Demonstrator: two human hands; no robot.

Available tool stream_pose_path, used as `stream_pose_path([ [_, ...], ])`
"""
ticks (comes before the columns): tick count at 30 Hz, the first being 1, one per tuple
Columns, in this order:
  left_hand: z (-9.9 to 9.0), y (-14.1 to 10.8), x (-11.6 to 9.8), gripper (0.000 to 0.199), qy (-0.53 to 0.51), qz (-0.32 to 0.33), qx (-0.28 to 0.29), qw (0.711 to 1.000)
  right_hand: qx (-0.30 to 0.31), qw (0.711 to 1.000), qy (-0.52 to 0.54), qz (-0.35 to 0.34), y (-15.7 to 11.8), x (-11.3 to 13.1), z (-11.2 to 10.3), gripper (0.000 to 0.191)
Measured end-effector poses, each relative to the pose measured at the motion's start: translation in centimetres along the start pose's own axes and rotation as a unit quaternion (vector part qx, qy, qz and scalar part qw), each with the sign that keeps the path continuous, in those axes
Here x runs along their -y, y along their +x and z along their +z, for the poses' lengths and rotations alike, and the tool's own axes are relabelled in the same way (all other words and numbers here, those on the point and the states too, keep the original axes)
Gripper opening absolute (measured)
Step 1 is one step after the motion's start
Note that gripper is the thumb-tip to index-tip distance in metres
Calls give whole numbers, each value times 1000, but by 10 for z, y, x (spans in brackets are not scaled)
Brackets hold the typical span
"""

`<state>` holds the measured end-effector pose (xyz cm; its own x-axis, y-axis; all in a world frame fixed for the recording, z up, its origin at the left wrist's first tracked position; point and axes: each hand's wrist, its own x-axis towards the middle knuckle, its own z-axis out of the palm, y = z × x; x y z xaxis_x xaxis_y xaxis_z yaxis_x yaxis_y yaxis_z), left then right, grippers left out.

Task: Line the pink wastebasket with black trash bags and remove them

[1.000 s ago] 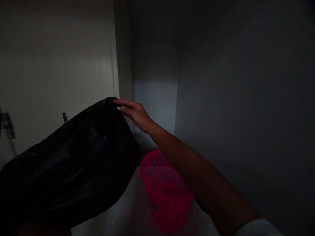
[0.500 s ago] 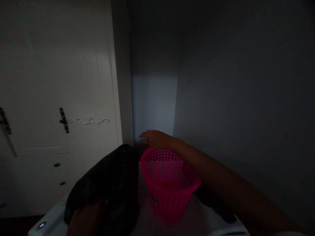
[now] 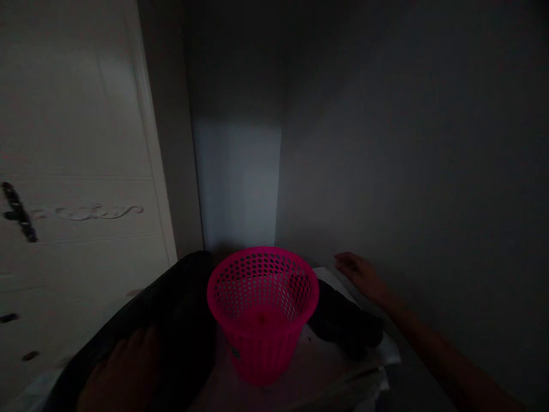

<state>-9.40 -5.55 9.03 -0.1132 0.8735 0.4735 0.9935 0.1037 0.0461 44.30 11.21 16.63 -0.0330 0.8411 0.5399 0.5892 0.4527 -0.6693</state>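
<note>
A pink perforated plastic basket (image 3: pixel 263 357) stands upright in the middle, its inside bare. To its left is a large black plastic bag (image 3: pixel 189 320), slumped and close to the basket. My left hand (image 3: pixel 124 366) is on the near side of this bag with its fingers curled into it; the dim light hides part of the grip. Off to the right of the basket, my right hand (image 3: pixel 360 277) hovers with loosely bent fingers and holds nothing. Below it lies a dark bundle (image 3: pixel 347 323), perhaps cloth or a bag, on the pale surface (image 3: pixel 317 357).
A white cabinet (image 3: pixel 86 257) with a dark handle (image 3: pixel 19 212) and carved trim stands at the left. A grey wall (image 3: pixel 407 171) runs along the right and meets the corner behind the basket. Crumpled pale sheets (image 3: pixel 355 386) hang at the surface's front edge.
My right hand has moved from above the basket's far rim to the right, beyond the dark bundle. The view has turned right. My left hand stays on the bag.
</note>
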Motion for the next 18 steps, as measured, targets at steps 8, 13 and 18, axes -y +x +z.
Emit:
stream_pose_path([
  [8, -44, 22, -127, 49, -98, 294, -238, 921, 308, 937, -150, -61, -84, -36, 32, 76],
  [13, -40, 23, -136, 45, -76, 344, -235, 906, 101, 994, -51, -5, -57, -39, 24, 35],
  [18, -45, 22, -129, 39, -81, 310, -257, 912, -180, 979, 91, -15, 17, 7, -23, 23],
])
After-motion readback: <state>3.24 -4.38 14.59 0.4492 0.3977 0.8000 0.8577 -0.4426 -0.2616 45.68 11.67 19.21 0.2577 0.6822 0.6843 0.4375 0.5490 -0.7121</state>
